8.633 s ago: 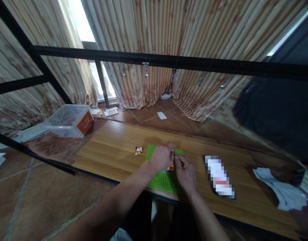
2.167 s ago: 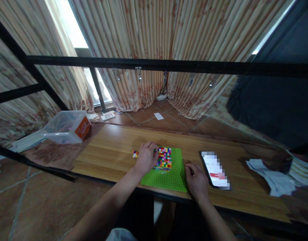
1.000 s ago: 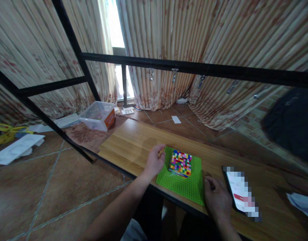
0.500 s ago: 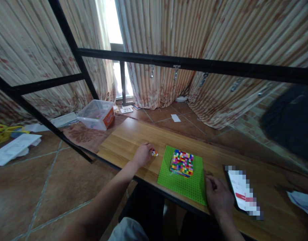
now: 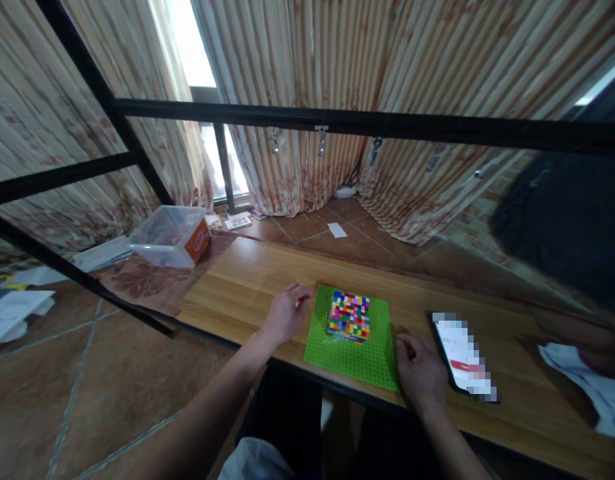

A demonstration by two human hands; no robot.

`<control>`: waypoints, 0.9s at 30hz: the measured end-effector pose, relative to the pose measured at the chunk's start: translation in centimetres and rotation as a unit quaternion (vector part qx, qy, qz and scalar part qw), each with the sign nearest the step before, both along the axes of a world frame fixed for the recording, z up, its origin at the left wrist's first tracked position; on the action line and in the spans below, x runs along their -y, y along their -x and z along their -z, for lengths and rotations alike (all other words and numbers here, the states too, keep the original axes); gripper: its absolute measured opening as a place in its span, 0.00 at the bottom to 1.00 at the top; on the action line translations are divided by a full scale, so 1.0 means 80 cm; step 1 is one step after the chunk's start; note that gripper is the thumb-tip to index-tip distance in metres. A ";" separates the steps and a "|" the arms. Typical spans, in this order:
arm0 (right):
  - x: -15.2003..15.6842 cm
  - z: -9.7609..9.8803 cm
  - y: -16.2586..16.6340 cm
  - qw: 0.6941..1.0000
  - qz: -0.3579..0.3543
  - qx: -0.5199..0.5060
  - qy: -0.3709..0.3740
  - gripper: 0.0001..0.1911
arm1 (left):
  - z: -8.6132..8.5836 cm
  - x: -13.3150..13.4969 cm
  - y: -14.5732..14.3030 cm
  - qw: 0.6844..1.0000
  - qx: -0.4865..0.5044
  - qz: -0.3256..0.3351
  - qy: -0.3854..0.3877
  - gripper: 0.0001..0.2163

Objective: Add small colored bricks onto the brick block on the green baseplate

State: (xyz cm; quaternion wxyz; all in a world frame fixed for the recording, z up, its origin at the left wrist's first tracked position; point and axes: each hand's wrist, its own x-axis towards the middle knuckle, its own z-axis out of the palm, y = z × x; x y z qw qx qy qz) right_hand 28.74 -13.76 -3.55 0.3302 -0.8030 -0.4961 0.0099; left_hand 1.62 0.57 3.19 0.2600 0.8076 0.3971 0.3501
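Left hand: the left hand (image 5: 286,313) rests on the wooden surface (image 5: 247,287) just beside the left edge of the green baseplate (image 5: 355,353); the fingers are curled around something small and orange-yellow at the fingertips, too small to tell what it is
Right hand: the right hand (image 5: 421,370) lies on the surface at the right front corner of the baseplate, touching or almost touching its edge; the fingers are loosely bent and it holds nothing that I can see
Brick block: a block of many-coloured small bricks (image 5: 349,315) stands on the far half of the green baseplate, between the two hands; neither hand touches it
Baseplate: it lies flat on the surface, near the front edge; the front part of it is bare studs
Phone: a phone (image 5: 462,353) lies flat on the surface just to the right of the right hand; its screen is lit and blurred
Box: a clear plastic box (image 5: 168,235) with an orange label stands beyond the left end of the surface, well apart from the hands
Cloth: a white cloth (image 5: 587,387) lies at the far right of the surface
Behind: striped curtains (image 5: 337,67) hang behind a black metal frame (image 5: 337,123)
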 end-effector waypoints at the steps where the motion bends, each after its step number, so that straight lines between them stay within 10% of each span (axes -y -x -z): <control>1: 0.000 -0.001 0.001 1.000 0.001 0.000 -0.001 0.22 | -0.006 0.006 -0.011 1.000 0.001 0.025 -0.006 0.07; 17: -0.002 -0.004 0.005 1.000 -0.008 -0.014 -0.021 0.20 | -0.016 0.013 -0.084 0.983 -0.150 0.011 -0.106 0.07; 27: 0.000 -0.003 0.003 1.000 -0.012 -0.016 -0.014 0.21 | -0.015 0.015 -0.096 0.995 -0.075 -0.060 -0.029 0.11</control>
